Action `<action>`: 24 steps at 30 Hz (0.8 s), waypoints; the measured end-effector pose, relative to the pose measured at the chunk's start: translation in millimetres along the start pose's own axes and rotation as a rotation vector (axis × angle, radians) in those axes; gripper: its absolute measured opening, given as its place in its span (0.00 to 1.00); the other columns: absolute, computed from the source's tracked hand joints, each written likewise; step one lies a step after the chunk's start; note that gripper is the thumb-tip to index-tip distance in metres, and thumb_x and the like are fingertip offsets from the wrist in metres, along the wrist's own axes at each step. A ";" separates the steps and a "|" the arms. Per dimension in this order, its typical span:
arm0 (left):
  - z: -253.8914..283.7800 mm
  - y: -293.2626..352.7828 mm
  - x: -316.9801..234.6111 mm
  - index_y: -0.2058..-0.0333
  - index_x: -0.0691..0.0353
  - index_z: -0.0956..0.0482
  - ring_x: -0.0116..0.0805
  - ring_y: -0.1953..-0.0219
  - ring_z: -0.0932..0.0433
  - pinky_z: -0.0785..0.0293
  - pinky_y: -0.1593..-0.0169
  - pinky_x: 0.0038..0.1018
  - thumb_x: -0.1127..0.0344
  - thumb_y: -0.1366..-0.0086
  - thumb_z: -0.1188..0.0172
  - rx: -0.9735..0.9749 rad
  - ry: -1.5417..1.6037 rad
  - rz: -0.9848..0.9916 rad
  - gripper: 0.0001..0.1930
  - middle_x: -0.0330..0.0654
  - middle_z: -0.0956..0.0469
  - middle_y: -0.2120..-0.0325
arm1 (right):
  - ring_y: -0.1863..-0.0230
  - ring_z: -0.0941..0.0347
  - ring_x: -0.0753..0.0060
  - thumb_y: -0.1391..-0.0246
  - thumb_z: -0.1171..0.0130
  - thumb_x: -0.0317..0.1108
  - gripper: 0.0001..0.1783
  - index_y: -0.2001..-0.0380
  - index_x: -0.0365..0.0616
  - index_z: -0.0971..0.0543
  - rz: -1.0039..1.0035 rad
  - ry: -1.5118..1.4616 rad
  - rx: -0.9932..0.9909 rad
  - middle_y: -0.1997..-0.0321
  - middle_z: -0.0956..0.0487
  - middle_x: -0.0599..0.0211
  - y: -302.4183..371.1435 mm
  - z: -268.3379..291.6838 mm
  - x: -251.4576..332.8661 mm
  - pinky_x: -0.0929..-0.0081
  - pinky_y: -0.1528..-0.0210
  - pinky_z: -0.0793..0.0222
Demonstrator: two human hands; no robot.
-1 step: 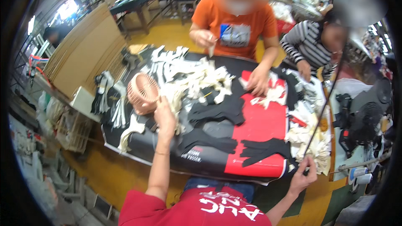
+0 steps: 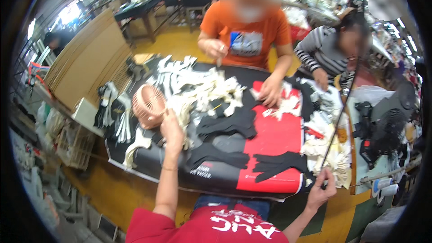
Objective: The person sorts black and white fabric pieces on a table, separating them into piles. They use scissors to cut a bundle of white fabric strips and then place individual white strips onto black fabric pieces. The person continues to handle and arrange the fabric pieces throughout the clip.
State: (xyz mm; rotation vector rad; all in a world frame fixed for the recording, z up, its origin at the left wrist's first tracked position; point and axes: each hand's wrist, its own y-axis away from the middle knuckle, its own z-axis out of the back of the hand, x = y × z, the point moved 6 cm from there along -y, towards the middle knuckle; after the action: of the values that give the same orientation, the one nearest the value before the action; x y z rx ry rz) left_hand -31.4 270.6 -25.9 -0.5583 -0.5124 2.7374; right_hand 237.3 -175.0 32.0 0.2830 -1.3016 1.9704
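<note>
Nearest me, my right hand [image 2: 320, 191] is pinched shut on a thin dark rod [image 2: 339, 117] at the table's [image 2: 225, 177] corner, while my left hand [image 2: 172, 131] curls against the pink fan [image 2: 149, 105]; I judge I'm steadying it, needing a firmer grasp. Beyond, white cut pieces [image 2: 198, 87] litter black-and-red sheeting, two people opposite, cluttered workshop behind.

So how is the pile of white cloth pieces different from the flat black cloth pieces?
The heaped white cloth pieces are pale, small and jumbled on top of each other; the flat black cloth pieces are dark, larger and spread out flat. The white pile sits farther from the person's left hand side edge; the black ones lie nearer. Both rest on the black-and-red table cover.
</note>
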 end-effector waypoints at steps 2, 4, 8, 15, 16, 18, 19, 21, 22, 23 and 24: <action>3.8 -4.0 -3.5 0.53 0.69 0.31 0.60 0.60 0.21 0.24 0.58 0.47 0.82 0.42 0.48 -0.021 -0.008 -0.041 0.16 0.60 0.27 0.54 | 0.75 0.28 0.58 0.44 0.39 0.24 0.04 0.66 0.34 0.20 0.004 -0.008 -0.015 0.75 0.24 0.57 -1.6 0.7 3.3 0.64 0.71 0.34; 5.3 -8.0 -3.8 0.53 0.69 0.31 0.61 0.61 0.21 0.25 0.58 0.48 0.82 0.41 0.48 -0.043 0.006 -0.043 0.16 0.61 0.27 0.55 | 0.75 0.29 0.57 0.45 0.37 0.26 0.04 0.67 0.36 0.19 -0.003 -0.028 -0.027 0.75 0.24 0.58 0.3 4.4 4.9 0.63 0.72 0.37; -3.3 -18.4 6.3 0.49 0.71 0.33 0.64 0.60 0.23 0.28 0.57 0.51 0.82 0.40 0.51 0.010 0.080 -0.067 0.18 0.65 0.30 0.55 | 0.74 0.28 0.55 0.47 0.36 0.26 0.04 0.67 0.38 0.18 -0.007 -0.047 -0.026 0.75 0.24 0.59 10.8 19.8 1.7 0.63 0.72 0.37; -2.9 -21.6 10.0 0.41 0.69 0.38 0.68 0.53 0.28 0.33 0.48 0.51 0.84 0.43 0.53 0.022 0.131 -0.197 0.28 0.66 0.32 0.51 | 0.73 0.27 0.57 0.46 0.37 0.26 0.04 0.67 0.39 0.18 -0.110 0.029 -0.029 0.74 0.22 0.61 32.8 53.2 -21.5 0.63 0.70 0.34; -1.0 -21.2 9.0 0.41 0.69 0.38 0.67 0.51 0.28 0.33 0.48 0.51 0.83 0.43 0.53 0.038 0.124 -0.167 0.28 0.67 0.32 0.51 | 0.73 0.27 0.57 0.46 0.37 0.26 0.03 0.67 0.39 0.18 -0.098 0.043 -0.036 0.74 0.22 0.61 34.4 57.0 -24.0 0.63 0.70 0.34; 5.9 -19.2 6.9 0.41 0.68 0.37 0.67 0.49 0.29 0.33 0.46 0.51 0.82 0.43 0.51 0.072 0.121 -0.107 0.28 0.67 0.31 0.49 | 0.73 0.27 0.57 0.46 0.37 0.26 0.03 0.67 0.39 0.18 -0.104 0.035 -0.039 0.74 0.21 0.61 36.0 62.4 -30.5 0.63 0.69 0.34; 13.8 -19.5 2.5 0.42 0.69 0.35 0.66 0.51 0.27 0.32 0.48 0.50 0.82 0.43 0.51 0.028 0.085 -0.115 0.27 0.66 0.31 0.49 | 0.73 0.27 0.57 0.46 0.37 0.27 0.03 0.67 0.39 0.18 -0.100 0.045 -0.046 0.74 0.21 0.61 35.7 64.2 -32.8 0.63 0.69 0.34; 34.8 -15.0 -7.5 0.44 0.71 0.33 0.64 0.54 0.25 0.29 0.51 0.49 0.82 0.43 0.50 -0.114 0.040 -0.156 0.25 0.66 0.30 0.49 | 0.73 0.27 0.57 0.46 0.37 0.27 0.03 0.67 0.39 0.18 -0.124 0.035 -0.046 0.74 0.22 0.61 33.5 65.6 -38.1 0.62 0.69 0.34; 48.2 -11.3 -14.3 0.45 0.70 0.31 0.63 0.55 0.24 0.28 0.51 0.48 0.81 0.42 0.49 -0.203 0.049 -0.208 0.24 0.65 0.29 0.49 | 0.73 0.27 0.56 0.46 0.37 0.27 0.03 0.67 0.40 0.18 -0.122 0.017 -0.052 0.74 0.22 0.60 30.9 65.3 -39.4 0.62 0.68 0.34; 63.4 -6.1 -20.8 0.46 0.70 0.30 0.61 0.55 0.24 0.27 0.51 0.47 0.81 0.42 0.48 -0.291 0.053 -0.254 0.23 0.63 0.28 0.50 | 0.73 0.27 0.56 0.46 0.37 0.27 0.03 0.67 0.40 0.18 -0.106 0.024 -0.050 0.74 0.22 0.60 28.9 64.8 -38.6 0.62 0.69 0.34; 77.0 -3.6 -28.1 0.47 0.69 0.28 0.60 0.55 0.23 0.27 0.52 0.46 0.81 0.42 0.48 -0.340 0.059 -0.266 0.22 0.62 0.27 0.51 | 0.74 0.27 0.56 0.46 0.36 0.27 0.04 0.67 0.40 0.18 -0.094 0.012 -0.054 0.74 0.22 0.60 25.4 63.1 -38.0 0.62 0.69 0.34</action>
State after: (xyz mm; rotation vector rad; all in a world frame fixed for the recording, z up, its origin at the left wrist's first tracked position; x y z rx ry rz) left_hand -38.6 242.2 50.8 -0.5990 -0.9729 2.3885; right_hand 233.3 -252.2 22.5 0.3001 -1.3073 1.8530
